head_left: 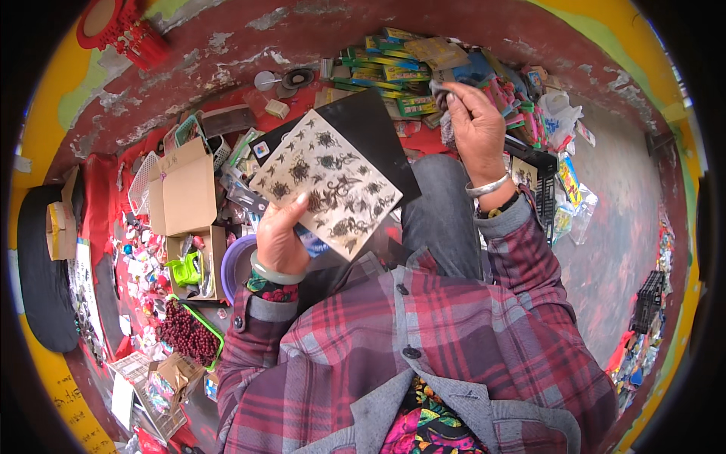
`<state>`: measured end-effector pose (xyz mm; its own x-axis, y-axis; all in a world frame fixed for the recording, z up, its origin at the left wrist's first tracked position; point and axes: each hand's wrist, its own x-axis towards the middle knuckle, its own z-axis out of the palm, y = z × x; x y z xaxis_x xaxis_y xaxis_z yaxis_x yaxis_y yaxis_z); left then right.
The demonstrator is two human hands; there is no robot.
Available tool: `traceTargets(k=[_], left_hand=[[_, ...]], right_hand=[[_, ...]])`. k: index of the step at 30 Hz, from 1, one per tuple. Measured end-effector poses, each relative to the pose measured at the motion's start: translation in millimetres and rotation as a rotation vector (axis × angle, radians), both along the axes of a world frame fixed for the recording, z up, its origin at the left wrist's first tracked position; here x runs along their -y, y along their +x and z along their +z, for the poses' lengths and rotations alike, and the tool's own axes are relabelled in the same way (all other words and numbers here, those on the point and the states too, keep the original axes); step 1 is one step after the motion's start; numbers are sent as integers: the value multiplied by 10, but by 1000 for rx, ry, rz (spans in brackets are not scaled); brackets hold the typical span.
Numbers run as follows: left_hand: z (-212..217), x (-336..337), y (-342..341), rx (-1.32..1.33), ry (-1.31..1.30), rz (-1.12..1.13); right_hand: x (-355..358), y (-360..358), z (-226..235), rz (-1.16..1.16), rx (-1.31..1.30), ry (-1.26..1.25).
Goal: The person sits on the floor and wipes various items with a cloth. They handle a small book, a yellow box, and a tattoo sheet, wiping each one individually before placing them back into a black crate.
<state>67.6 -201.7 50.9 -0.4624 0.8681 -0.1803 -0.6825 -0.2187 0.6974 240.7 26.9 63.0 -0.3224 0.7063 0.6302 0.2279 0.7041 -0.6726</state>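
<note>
My left hand (283, 240) grips the lower left edge of a cream patterned sheet (361, 198), thumb on top and fingers hidden beneath. Dark flower, leaf and vine shapes cover its face, and it lies tilted in front of my lap. Behind it a flat black board (382, 136) reaches toward my knee; whether my left hand holds this too I cannot tell. Raised at the right, my right hand (476, 136) pinches a crumpled dark grey cloth (442, 102), which hangs from the fingertips apart from the sheet.
Left of me stand an open cardboard box (185, 193), a purple basin (233, 261) and a green tray (219, 338) of dark red beads. Yellow-green packets (393, 68) pile up by the far wall. A black crate (533, 170) stands right of my knee.
</note>
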Motion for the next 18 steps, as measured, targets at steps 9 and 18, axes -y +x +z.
traceTargets(k=[9, 18], left_hand=[[-202, -130, -60, 455, 106, -222], [-105, 4, -55, 223, 127, 13]], right_hand=[[1170, -380, 28, 580, 235, 498], [413, 48, -215, 283, 365, 295]])
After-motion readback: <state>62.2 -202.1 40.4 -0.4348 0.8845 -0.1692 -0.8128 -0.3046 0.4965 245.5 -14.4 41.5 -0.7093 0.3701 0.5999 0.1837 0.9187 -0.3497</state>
